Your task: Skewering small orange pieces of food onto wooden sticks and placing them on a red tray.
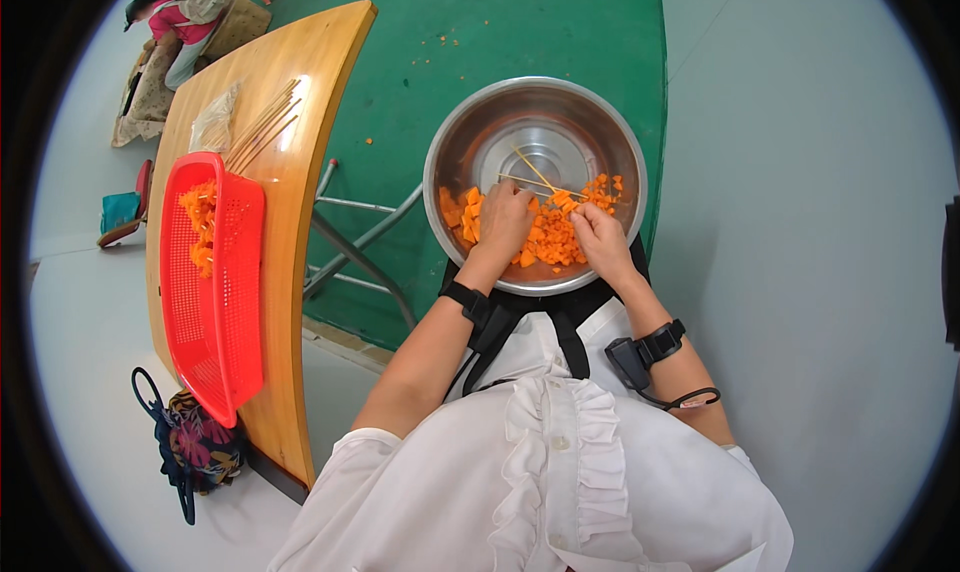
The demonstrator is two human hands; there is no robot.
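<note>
Head view. Left hand [508,217]: over the left half of the basin, fingers curled inward and nearly closed beside two thin pale wooden sticks [537,170]; what it grips, if anything, cannot be told. Right hand [602,242]: over the basin's right half, thumb and fingertips pinched on small orange cut pieces [566,202], where the sticks cross. Black strapped devices [660,343] on both wrists.

Below the hands, a wide round stainless-steel basin [612,132], close in front of the white ruffled blouse [560,452]. Loose orange chunks [545,240] heaped toward its near edge; larger ones at left, small cubes at centre and right.

Left of the basin, a varnished yellow-wood bench [285,372] on folding metal legs [365,242]. Along its left long edge, a long red perforated plastic basket [240,237] with orange clusters [200,222] toward its far end. Beyond that, nearer the bench's far edge: loose wooden sticks [265,127], a clear plastic bag [213,122].

Off the near left corner, a dark floral bag [203,442]. Past the far left corner, a person in a pink top [172,20], bent forward. Green floor covering [500,32] with scattered orange bits.
</note>
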